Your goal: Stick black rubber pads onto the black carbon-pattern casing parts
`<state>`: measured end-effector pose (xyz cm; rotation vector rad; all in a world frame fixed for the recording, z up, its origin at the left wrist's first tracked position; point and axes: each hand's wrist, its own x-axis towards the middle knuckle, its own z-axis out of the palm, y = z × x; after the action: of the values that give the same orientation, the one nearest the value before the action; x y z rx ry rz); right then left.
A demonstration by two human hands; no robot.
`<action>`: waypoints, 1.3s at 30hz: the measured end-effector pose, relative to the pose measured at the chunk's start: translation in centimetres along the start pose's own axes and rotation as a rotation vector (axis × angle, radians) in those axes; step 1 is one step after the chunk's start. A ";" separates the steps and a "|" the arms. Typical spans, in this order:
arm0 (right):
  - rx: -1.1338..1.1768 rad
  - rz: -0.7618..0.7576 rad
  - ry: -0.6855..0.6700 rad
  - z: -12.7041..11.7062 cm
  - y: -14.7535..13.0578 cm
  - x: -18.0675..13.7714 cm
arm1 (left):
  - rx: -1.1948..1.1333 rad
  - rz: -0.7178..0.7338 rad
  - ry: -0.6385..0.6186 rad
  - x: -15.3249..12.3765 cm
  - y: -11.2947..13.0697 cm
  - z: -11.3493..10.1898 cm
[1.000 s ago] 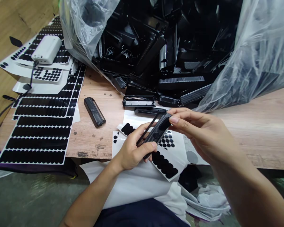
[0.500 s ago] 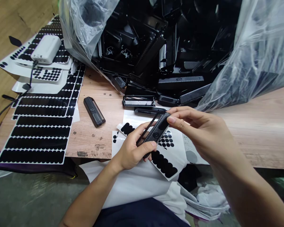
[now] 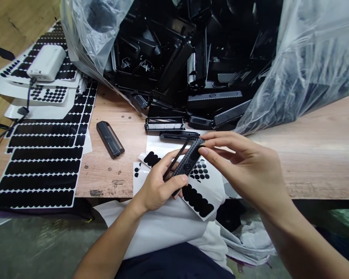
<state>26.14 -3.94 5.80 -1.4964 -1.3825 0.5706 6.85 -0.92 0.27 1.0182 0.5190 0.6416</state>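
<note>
My left hand [image 3: 159, 186] is closed round a black plastic handle-like part [image 3: 187, 166] with a carbon-fibre texture and a long slot along one side. The part is tilted, its far end up to the right. At that end, the thumb and forefinger of my right hand [image 3: 235, 161] pinch a black oval sticker [image 3: 201, 147] against the part's surface; the fingertips partly hide it. Beneath my hands lie white sticker sheets [image 3: 216, 190] with black ovals and small black dots. A similar black part [image 3: 109, 139] rests on the table to the left.
A clear plastic bag [image 3: 305, 77] full of black parts [image 3: 215, 97] lies open at the back. Several sticker sheets [image 3: 40, 170] are stacked at left, under a white power bank [image 3: 47, 62] with a black cable [image 3: 29, 97]. The wooden table [image 3: 317, 162] ends just before my lap.
The view has shifted slightly, so most things appear a little further left. My left hand keeps its hold on the part, and my right fingers stay at its far end.
</note>
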 end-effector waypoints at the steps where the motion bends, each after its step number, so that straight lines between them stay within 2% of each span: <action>1: -0.015 -0.018 0.004 0.0 0.0 -0.1 | 0.000 0.001 0.000 0.0 0.0 0.0; 10: -0.133 -0.126 0.009 0.2 0.3 -0.4 | -0.006 -0.001 0.002 0.2 0.1 0.1; 13: -0.259 -0.247 0.038 0.1 0.3 -0.5 | -0.004 0.000 0.005 0.2 0.2 0.2; 16: -0.461 -0.344 0.124 -0.5 0.3 -0.3 | 0.000 0.007 0.000 0.2 0.1 0.1; 18: -0.533 -0.314 0.151 -0.8 0.3 0.0 | 0.011 0.008 -0.003 0.2 0.1 0.0; 19: -0.510 -0.274 0.114 -0.9 0.4 0.1 | 0.019 0.007 -0.007 0.2 0.0 0.0; 23: -0.176 0.005 -0.174 -1.0 0.8 0.8 | 0.056 0.010 -0.017 0.3 0.0 -0.2; 25: -0.131 0.107 -0.122 -1.3 1.2 1.2 | 0.066 0.006 -0.015 0.3 0.0 -0.2; 27: -0.242 0.119 0.000 -1.8 1.9 1.3 | 0.041 0.005 -0.006 0.3 0.0 -0.1; 28: -0.329 0.114 0.009 -2.0 2.4 1.2 | 0.016 0.011 0.002 0.3 -0.1 -0.1; 32: -0.653 0.114 -0.275 -2.5 4.1 0.1 | -0.058 0.032 0.031 0.4 -0.4 0.0; 33: -0.714 0.105 -0.308 -2.3 4.3 -0.3 | -0.055 0.032 0.034 0.4 -0.4 0.0; 37: -0.910 0.037 -0.281 -0.8 3.7 -1.5 | -0.036 0.035 0.031 0.5 -0.4 0.0; 39: -0.983 0.067 -0.294 -0.1 2.9 -1.6 | -0.047 0.045 0.026 0.5 -0.4 0.0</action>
<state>27.25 -5.08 2.88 -2.2923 -1.9959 0.1197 7.29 -0.72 -0.14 0.9803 0.5028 0.7052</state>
